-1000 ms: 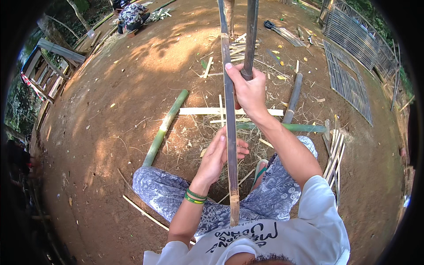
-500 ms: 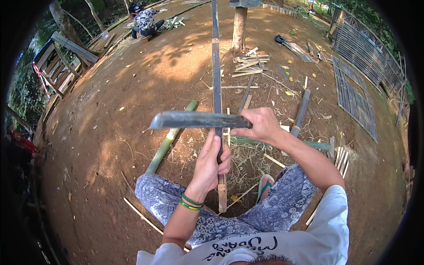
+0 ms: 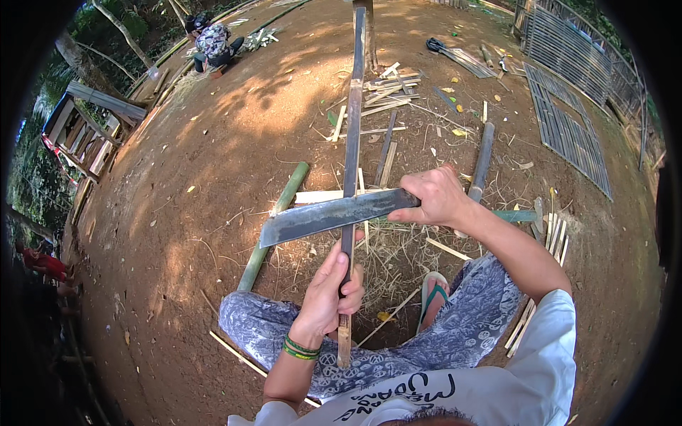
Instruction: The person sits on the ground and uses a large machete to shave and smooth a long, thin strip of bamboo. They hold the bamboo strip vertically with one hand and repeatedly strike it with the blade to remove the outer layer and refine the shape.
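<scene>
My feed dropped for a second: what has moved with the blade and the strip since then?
The right hand has swung the big knife from upright beside the bamboo strip to lying crosswise against it, blade pointing left. The left hand still grips the strip low down, and the strip stays upright. The person remains seated on the dirt ground.

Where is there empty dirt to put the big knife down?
Bare dirt lies to the left of the green bamboo pole, out toward the wooden frame. Ahead of the right hand holding the knife it is crowded with bamboo strips and shavings.
</scene>
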Tool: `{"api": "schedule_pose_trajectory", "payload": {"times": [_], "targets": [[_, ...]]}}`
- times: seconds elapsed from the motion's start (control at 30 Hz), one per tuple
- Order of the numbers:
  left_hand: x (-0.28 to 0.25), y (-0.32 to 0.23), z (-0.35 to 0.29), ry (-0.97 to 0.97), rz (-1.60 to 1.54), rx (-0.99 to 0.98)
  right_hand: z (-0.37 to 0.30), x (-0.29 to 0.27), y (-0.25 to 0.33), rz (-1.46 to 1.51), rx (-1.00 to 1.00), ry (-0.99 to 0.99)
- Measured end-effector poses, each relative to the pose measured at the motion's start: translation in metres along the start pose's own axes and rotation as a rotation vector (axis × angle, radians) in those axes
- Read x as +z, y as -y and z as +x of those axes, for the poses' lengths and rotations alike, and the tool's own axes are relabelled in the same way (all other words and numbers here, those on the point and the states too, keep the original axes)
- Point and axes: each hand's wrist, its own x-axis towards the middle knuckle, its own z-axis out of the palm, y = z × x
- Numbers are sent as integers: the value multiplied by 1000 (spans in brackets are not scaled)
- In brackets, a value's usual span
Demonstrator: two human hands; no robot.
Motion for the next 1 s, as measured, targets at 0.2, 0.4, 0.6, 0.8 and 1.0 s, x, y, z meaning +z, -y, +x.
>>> {"api": "schedule_pose_trajectory", "payload": {"times": [0.2, 0.4, 0.6, 0.8, 1.0], "targets": [[-5, 7, -12, -9, -91, -54, 0, 1, -9, -50, 30, -55], [-5, 22, -20, 93, -98, -97, -1, -15, -38, 171, 381, -175], [-9, 10, 14, -36, -116, -49, -3, 8, 48, 69, -157, 2], [5, 4, 5, -117, -79, 18, -2, 8, 41, 34, -52, 15], [6, 5, -3, -153, -12, 11, 3, 9, 30, 40, -14, -43]]}}
